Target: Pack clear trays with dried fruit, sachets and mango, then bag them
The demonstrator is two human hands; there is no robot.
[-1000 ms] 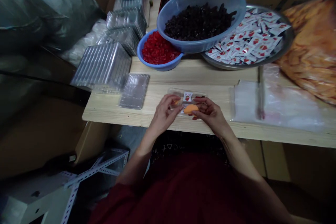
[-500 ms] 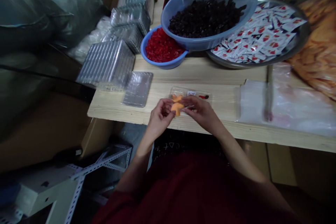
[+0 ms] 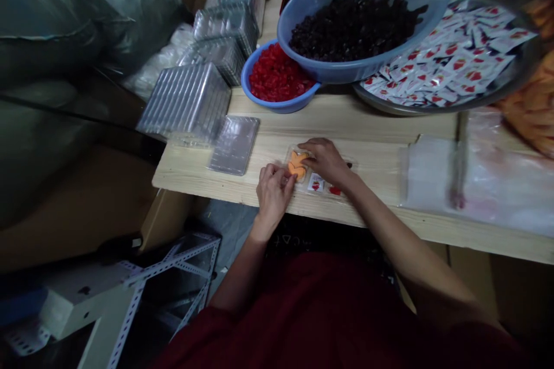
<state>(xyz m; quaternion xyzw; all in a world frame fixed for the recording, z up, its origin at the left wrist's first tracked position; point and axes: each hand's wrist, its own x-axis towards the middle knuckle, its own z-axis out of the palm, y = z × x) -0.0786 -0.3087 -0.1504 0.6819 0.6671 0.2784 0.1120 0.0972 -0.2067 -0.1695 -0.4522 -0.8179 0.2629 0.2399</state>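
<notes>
A small clear plastic tray (image 3: 321, 183) lies near the front edge of the wooden table (image 3: 355, 127). It holds orange dried fruit pieces (image 3: 296, 164), a white sachet with a red mark (image 3: 315, 183) and a red piece (image 3: 334, 190). My right hand (image 3: 325, 160) rests over the tray, its fingertips pressing on the orange pieces. My left hand (image 3: 272, 190) sits just left of the tray, fingers curled, touching the orange pieces at their near side.
Behind stand a big blue bowl of dark dried fruit (image 3: 359, 23), a small blue bowl of red pieces (image 3: 277, 76) and a metal pan of sachets (image 3: 459, 57). Stacks of clear trays (image 3: 186, 101) sit left, one loose tray (image 3: 236, 144), plastic bags (image 3: 471, 176) right.
The orange piece went from between my fingers down into the tray's left end. Both hands moved forward onto the tray. The view shifted so the table appears further right.
</notes>
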